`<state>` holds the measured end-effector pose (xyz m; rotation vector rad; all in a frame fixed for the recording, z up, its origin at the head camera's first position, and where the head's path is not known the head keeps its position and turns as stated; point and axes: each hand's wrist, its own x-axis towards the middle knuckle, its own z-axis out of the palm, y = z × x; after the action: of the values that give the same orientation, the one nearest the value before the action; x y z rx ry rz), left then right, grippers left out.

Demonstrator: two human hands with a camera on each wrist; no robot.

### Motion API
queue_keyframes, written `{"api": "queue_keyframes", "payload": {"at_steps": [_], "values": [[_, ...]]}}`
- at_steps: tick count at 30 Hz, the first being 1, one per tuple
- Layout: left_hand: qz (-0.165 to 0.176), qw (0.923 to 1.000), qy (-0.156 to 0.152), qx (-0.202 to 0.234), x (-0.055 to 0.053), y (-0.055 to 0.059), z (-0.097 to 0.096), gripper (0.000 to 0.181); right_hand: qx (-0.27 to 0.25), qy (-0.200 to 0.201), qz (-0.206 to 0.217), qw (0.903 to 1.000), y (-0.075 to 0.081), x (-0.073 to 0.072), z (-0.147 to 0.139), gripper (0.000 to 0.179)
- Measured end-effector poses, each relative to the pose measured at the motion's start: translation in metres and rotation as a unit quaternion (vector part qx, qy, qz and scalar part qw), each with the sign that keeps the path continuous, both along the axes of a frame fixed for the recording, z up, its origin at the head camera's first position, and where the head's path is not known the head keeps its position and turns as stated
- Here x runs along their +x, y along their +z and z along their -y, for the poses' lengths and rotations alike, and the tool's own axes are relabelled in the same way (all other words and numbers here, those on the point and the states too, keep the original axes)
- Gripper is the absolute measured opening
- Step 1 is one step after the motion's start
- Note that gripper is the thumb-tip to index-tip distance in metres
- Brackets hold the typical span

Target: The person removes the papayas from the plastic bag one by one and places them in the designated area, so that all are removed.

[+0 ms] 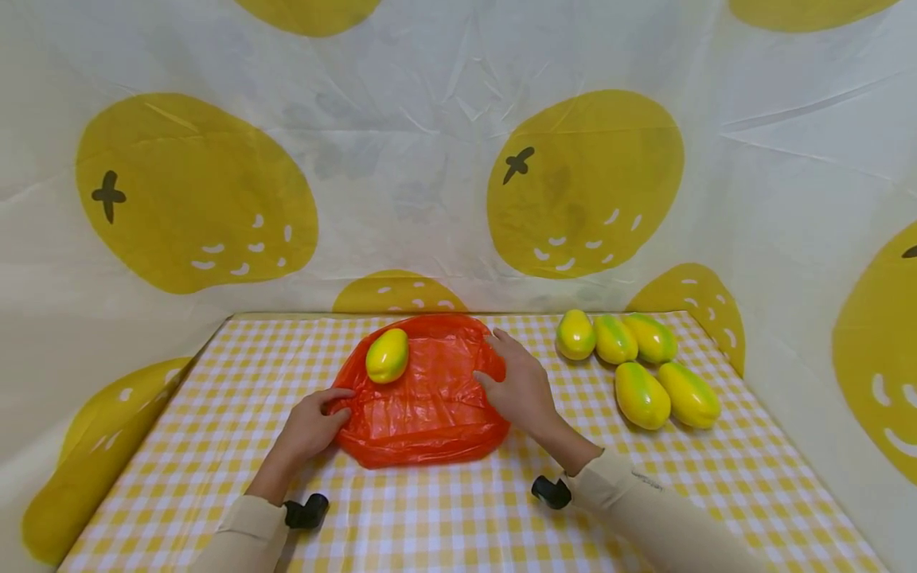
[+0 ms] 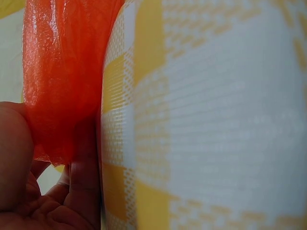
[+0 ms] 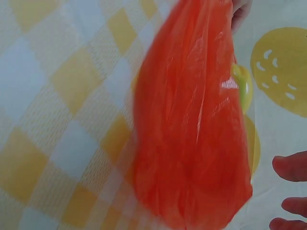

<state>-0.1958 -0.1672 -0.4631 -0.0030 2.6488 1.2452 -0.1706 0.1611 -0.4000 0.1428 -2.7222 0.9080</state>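
A red plastic bag (image 1: 430,390) lies spread open on the table, its rim rolled up around it. One yellow-green papaya (image 1: 388,356) rests inside at the back left. At the bag's left edge my left hand (image 1: 312,426) pinches the plastic; the left wrist view has the thumb on one side of the red film (image 2: 67,72) and fingers on the other. My right hand (image 1: 521,386) is at the right rim, fingers spread and extended, gripping nothing. In the right wrist view, its fingertips (image 3: 290,167) stand apart from the bag's side (image 3: 192,124).
Several more yellow-green papayas (image 1: 642,395) lie in a cluster on the right of the table. A yellow-and-white checked cloth (image 1: 444,517) covers the tabletop. A white curtain (image 1: 401,159) with large yellow fruit prints hangs behind and at the sides.
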Motion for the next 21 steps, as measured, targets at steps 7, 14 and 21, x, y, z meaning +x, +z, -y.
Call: {"api": "queue_keyframes", "payload": {"at_steps": [7,14,21], "values": [[-0.002,1.0000,0.000,-0.003,-0.001,-0.002,0.001,0.037,-0.027,0.014,0.001,0.9995,-0.002,-0.005,0.018,0.060],[-0.008,1.0000,-0.005,-0.001,0.000,-0.001,0.002,0.036,-0.048,0.016,0.019,0.9985,-0.006,-0.015,0.035,0.061],[-0.004,1.0000,-0.003,-0.001,0.000,-0.001,0.001,0.037,-0.091,0.011,0.069,0.9934,-0.005,-0.019,0.053,0.064]]}}
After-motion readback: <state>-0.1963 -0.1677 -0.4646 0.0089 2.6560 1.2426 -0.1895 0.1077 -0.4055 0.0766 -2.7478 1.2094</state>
